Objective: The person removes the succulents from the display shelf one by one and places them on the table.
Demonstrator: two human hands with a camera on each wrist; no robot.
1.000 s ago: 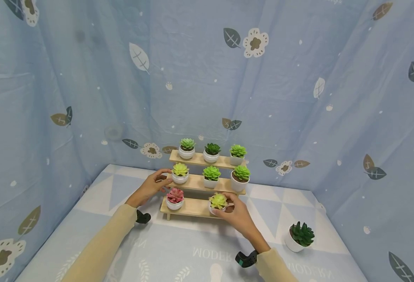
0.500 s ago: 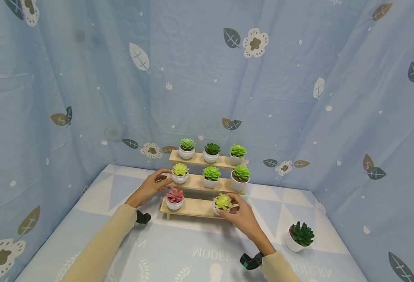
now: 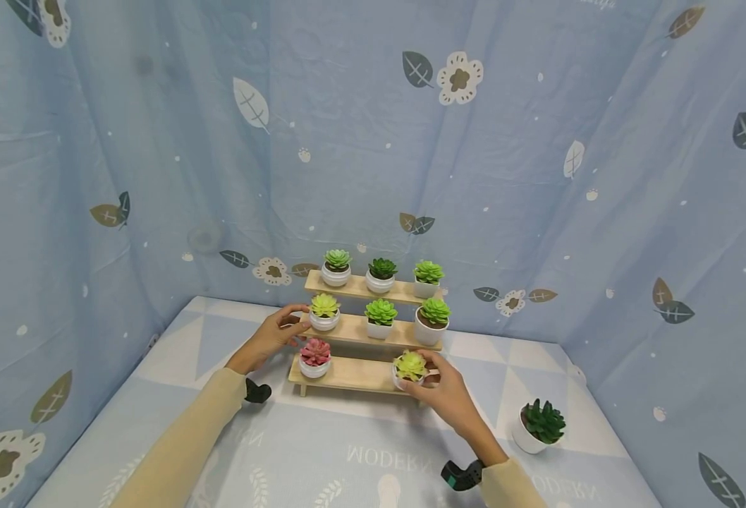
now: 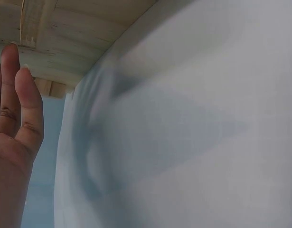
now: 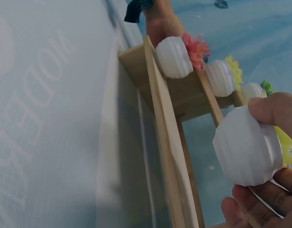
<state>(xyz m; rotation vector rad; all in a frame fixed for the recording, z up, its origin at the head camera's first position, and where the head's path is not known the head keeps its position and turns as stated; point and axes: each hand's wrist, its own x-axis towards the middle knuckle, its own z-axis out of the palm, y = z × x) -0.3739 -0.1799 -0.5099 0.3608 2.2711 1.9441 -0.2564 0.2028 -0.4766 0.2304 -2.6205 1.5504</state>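
In the head view my right hand [image 3: 450,396] pinches the white pot of a yellow-green succulent [image 3: 410,365] at the right part of the bottom shelf [image 3: 354,374]. The right wrist view shows thumb and fingers around that white pot [image 5: 248,145]; whether its base touches the shelf is unclear. My left hand [image 3: 270,340] is at the middle shelf's left end, thumb and forefinger beside a potted yellow succulent [image 3: 325,311]; exact contact cannot be told. Extended fingers [image 4: 29,102] show below the wood in the left wrist view. A pink succulent [image 3: 315,356] stands bottom left.
Three potted succulents stand on the top shelf [image 3: 354,283]. The middle shelf also holds two green ones [image 3: 381,317] [image 3: 433,320]. A dark green succulent in a white pot [image 3: 540,425] stands on the cloth at the right. A patterned blue curtain [image 3: 347,141] hangs behind.
My right hand has moved right along the bottom shelf with the yellow-green succulent, farther from the pink one. The left hand stays in place.
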